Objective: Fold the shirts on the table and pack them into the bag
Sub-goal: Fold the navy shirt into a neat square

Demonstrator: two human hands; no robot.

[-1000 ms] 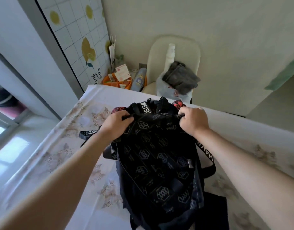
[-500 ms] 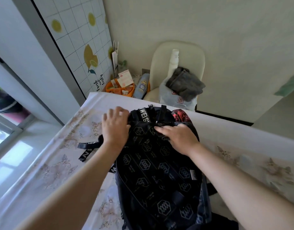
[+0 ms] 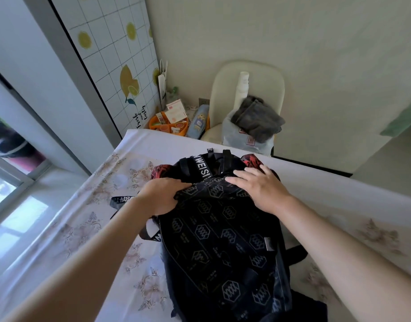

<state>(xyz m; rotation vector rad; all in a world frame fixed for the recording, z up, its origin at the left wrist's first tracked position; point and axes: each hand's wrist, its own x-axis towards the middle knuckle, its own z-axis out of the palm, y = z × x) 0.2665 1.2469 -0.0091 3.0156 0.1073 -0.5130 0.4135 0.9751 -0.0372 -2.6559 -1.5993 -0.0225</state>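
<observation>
Across the middle of the floral-clothed surface (image 3: pixel 84 228) lies the black fabric backpack printed with hexagon logos (image 3: pixel 223 240). Its long axis runs straight away from the person, base nearest the body and mouth at the far end. Some red-and-black patterned shirt fabric (image 3: pixel 161 173) bulges out of that mouth on either side of the lettered black carry strap (image 3: pixel 201 168), so the packed clothing sits just beyond both hands.

The left hand (image 3: pixel 160 196) has its grip closed, fingers curled round a bunch of the backpack's top panel at the left of the mouth. The right hand (image 3: pixel 260 189) holds nothing. Its fingers lie straight and spread, pressing the panel's right side, with the fingertips just beside the red fabric showing at the far right corner.

The two hands sit roughly level across the backpack's width. Judging from this, closing the mouth calls for pushing the bulge away from the person and inward. The flat right hand looks better placed to do that while the left steadies the panel.
</observation>
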